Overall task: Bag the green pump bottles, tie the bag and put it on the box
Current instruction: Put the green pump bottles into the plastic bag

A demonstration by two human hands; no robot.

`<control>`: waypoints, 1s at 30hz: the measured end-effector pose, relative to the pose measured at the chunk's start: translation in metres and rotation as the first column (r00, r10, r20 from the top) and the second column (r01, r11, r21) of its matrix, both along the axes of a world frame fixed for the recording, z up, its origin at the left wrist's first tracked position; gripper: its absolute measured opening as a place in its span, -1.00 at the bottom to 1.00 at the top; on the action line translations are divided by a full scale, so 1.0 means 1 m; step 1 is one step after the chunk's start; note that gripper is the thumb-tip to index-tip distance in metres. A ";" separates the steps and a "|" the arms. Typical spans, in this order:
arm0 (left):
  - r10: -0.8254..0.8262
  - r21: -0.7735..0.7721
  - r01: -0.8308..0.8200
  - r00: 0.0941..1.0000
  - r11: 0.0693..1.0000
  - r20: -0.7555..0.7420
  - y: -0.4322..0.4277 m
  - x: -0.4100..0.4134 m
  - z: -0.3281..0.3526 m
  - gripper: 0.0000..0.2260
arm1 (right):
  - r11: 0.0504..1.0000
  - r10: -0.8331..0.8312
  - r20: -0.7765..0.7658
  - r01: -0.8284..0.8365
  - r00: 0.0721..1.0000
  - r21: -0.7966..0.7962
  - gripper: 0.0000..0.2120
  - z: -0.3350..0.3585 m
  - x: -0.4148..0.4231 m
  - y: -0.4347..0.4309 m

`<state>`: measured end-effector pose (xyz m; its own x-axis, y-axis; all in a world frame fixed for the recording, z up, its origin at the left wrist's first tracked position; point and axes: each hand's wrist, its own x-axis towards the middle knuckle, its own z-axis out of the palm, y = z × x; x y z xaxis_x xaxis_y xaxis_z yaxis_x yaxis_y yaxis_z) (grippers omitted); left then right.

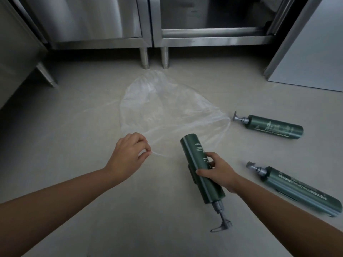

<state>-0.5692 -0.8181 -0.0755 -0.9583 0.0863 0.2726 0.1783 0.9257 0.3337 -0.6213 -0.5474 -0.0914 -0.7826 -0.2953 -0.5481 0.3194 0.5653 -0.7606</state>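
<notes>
A clear plastic bag [163,106] lies spread on the grey floor in the middle of the view. My left hand [128,156] pinches the bag's near edge between thumb and fingers. My right hand [217,171] grips a green pump bottle [196,160] around its middle, base pointing toward the bag and grey pump pointing back at me. A second green pump bottle [274,127] lies on the floor to the right of the bag. A third green pump bottle [300,191] lies on its side at the lower right.
Stainless steel cabinets [104,39] on short legs [144,58] stand along the back. A steel unit [16,52] is at the left and a grey panel [311,52] leans at the right. No box is in view.
</notes>
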 end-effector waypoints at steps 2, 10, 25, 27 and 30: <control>-0.004 0.002 0.004 1.000 1.000 0.004 -0.005 0.006 0.004 -0.96 | 0.999 0.049 0.030 -0.049 0.998 0.017 -0.36 -0.003 0.000 -0.013; -0.005 -0.069 0.013 0.993 0.998 0.114 -0.030 0.042 0.010 -0.79 | 0.973 0.200 0.088 -0.208 0.976 0.102 -0.35 -0.014 -0.004 -0.049; -0.017 -0.039 0.021 0.996 0.999 0.083 -0.005 0.021 0.002 -0.73 | 0.989 0.132 0.010 -0.133 0.991 0.061 -0.36 -0.019 0.004 -0.034; 0.014 -0.047 -0.011 0.998 0.999 0.069 -0.001 0.011 0.003 -0.73 | 0.991 0.121 0.010 -0.122 0.993 0.062 -0.35 -0.019 0.004 -0.029; 0.076 -0.023 -0.074 0.990 0.997 0.119 0.006 -0.002 0.001 -0.71 | 0.993 0.099 0.003 -0.099 0.995 0.060 -0.34 -0.018 0.004 -0.023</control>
<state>-0.5709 -0.8122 -0.0747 -0.9879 0.0169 0.1543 0.0678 0.9412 0.3311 -0.6177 -0.5708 -0.1094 -0.7514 -0.3378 -0.5669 0.2595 0.6386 -0.7245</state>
